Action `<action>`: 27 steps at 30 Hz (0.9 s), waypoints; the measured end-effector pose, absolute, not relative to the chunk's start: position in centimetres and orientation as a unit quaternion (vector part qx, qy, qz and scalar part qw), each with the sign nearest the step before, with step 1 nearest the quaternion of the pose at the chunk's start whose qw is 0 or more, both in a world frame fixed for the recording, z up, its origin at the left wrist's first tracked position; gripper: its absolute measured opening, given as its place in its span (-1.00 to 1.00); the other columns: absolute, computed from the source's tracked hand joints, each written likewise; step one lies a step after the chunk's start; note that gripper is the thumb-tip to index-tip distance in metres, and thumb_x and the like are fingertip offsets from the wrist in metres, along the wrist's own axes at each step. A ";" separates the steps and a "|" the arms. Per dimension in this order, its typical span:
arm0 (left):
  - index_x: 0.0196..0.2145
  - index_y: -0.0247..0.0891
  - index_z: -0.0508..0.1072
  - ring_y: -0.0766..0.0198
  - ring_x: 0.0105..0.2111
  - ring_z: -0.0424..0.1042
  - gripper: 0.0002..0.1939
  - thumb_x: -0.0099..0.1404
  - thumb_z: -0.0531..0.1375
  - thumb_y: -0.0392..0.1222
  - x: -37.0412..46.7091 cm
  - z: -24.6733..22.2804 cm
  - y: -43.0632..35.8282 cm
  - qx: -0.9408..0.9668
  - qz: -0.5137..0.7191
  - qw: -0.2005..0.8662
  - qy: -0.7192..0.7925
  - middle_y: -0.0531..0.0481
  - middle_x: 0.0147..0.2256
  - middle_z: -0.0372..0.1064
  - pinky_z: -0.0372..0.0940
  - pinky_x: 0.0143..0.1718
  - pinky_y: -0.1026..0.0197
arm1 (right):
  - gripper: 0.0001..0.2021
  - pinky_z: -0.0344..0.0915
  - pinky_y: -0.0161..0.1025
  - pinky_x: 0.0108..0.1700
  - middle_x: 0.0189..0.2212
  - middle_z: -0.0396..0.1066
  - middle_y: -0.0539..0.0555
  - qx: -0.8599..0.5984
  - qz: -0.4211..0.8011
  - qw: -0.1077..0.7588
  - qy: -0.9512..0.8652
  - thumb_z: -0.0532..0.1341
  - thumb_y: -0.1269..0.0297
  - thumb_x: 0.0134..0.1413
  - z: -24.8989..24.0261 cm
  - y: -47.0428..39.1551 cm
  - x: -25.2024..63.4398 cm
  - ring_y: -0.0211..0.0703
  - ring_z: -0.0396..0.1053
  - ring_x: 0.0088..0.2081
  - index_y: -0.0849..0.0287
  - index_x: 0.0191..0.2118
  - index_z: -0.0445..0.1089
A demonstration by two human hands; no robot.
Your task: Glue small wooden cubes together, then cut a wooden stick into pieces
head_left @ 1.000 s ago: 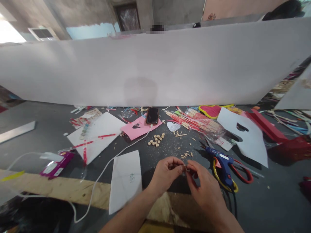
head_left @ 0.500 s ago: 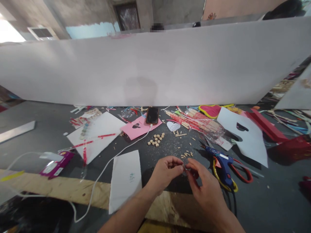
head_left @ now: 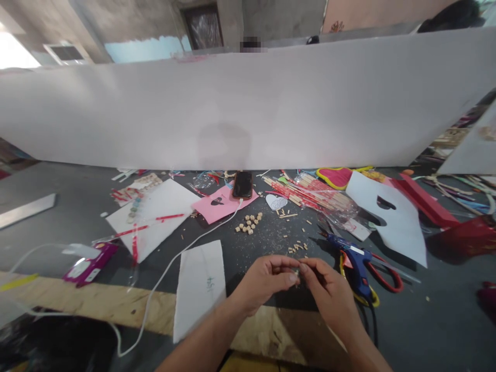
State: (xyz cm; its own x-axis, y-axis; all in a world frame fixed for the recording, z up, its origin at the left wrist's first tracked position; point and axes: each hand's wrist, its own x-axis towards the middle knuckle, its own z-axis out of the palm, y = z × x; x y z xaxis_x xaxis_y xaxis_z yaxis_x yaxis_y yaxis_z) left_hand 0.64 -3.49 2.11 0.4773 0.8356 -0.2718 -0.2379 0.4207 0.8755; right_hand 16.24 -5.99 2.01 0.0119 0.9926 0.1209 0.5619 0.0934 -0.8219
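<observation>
My left hand point(head_left: 269, 284) and my right hand point(head_left: 329, 289) meet fingertip to fingertip low over the dark table point(head_left: 248, 261). Both are pinched closed around something tiny and pale, too small and too covered by the fingers to name. Just beyond the fingertips lie several short cut wooden stick pieces point(head_left: 297, 248). Farther off sits a loose cluster of small pale star-like or cube-like pieces point(head_left: 250, 223), with crumbs scattered around them. A blue hot glue gun point(head_left: 354, 258) rests right of my right hand, over scissors with red and yellow handles point(head_left: 387, 276).
A white card point(head_left: 201, 289) with green writing lies left of my hands. A phone point(head_left: 243, 185) on pink paper point(head_left: 219, 204) trails a white cable point(head_left: 186, 247). Wrapped wooden sticks point(head_left: 310, 194) and cut white paper point(head_left: 403, 217) are at right. A tall white board point(head_left: 248, 103) stands behind.
My hands have shifted slightly toward me and my fingers have turned, with the fingertips still together. The things on the table look unmoved.
</observation>
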 end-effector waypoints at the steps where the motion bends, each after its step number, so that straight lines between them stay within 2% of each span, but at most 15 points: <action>1: -0.23 -0.34 0.50 0.32 -0.41 0.38 -0.63 -0.03 0.33 -0.14 0.7 2.1 -3.5 0.409 0.352 0.754 0.374 -0.05 -0.42 0.43 0.21 -0.38 0.32 | -0.77 0.31 -0.28 -0.34 -0.44 0.44 0.05 -0.610 0.281 0.369 -0.643 0.05 0.16 0.13 2.1 -6.0 16.2 -0.16 0.39 -0.40 0.15 -0.33 0.38; 4: -0.21 -0.33 0.50 0.32 -0.39 0.39 -0.62 -0.02 0.32 -0.14 0.7 2.1 -3.6 0.413 0.352 0.750 0.377 -0.04 -0.40 0.43 0.21 -0.35 0.32 | -0.78 0.28 -0.29 -0.38 -0.48 0.41 0.02 -0.610 0.271 0.365 -0.649 0.04 0.17 0.13 2.2 -6.0 16.3 -0.18 0.35 -0.44 0.15 -0.37 0.34; 11: -0.20 -0.36 0.48 0.29 -0.38 0.39 -0.61 0.01 0.31 -0.12 0.5 2.2 -3.3 0.395 0.377 0.746 0.383 -0.07 -0.44 0.43 0.18 -0.41 0.33 | -0.77 0.28 -0.32 -0.44 -0.53 0.39 0.01 -0.628 0.267 0.383 -0.623 0.05 0.14 0.10 1.6 -6.0 17.0 -0.21 0.33 -0.50 0.15 -0.36 0.36; 16: -0.25 -0.36 0.48 0.32 -0.40 0.37 -0.65 0.00 0.31 -0.13 0.5 2.2 -3.2 0.377 0.392 0.753 0.370 -0.07 -0.43 0.43 0.18 -0.41 0.33 | -0.71 0.24 -0.35 -0.55 -0.58 0.38 -0.01 -0.607 0.362 0.371 -0.602 0.08 0.10 0.08 1.6 -6.3 16.8 -0.22 0.32 -0.55 0.17 -0.24 0.41; 19: -0.27 -0.36 0.48 0.37 -0.44 0.34 -0.65 -0.02 0.33 -0.13 0.6 2.3 -3.2 0.381 0.398 0.744 0.378 -0.04 -0.44 0.41 0.19 -0.41 0.34 | -0.72 0.24 -0.35 -0.56 -0.59 0.36 -0.01 -0.591 0.398 0.367 -0.598 0.09 0.10 0.08 2.0 -6.4 16.3 -0.23 0.31 -0.55 0.16 -0.25 0.42; 24: -0.29 -0.36 0.48 0.38 -0.45 0.33 -0.65 -0.03 0.33 -0.10 0.6 2.5 -3.2 0.403 0.392 0.715 0.415 -0.03 -0.45 0.41 0.19 -0.38 0.33 | -0.81 0.25 -0.34 -0.48 -0.56 0.32 -0.02 -0.596 0.331 0.373 -0.630 0.07 0.17 0.09 2.2 -6.3 15.8 -0.24 0.28 -0.52 0.14 -0.37 0.34; 27: -0.28 -0.36 0.47 0.35 -0.43 0.35 -0.64 -0.01 0.32 -0.08 0.5 2.4 -3.2 0.409 0.392 0.708 0.422 -0.05 -0.43 0.44 0.19 -0.37 0.33 | -0.81 0.22 -0.35 -0.50 -0.58 0.26 -0.04 -0.596 0.316 0.366 -0.641 0.01 0.18 0.14 2.0 -6.4 15.9 -0.25 0.24 -0.53 0.13 -0.39 0.26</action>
State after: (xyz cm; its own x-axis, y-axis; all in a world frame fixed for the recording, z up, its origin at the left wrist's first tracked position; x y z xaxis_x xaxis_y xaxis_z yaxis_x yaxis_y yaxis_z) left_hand 0.50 -3.23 2.42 0.3367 0.9001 -0.2764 -0.2092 0.3578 0.9101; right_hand 15.93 -6.40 1.99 -0.0219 0.9955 0.0920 0.5327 0.0895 -0.8416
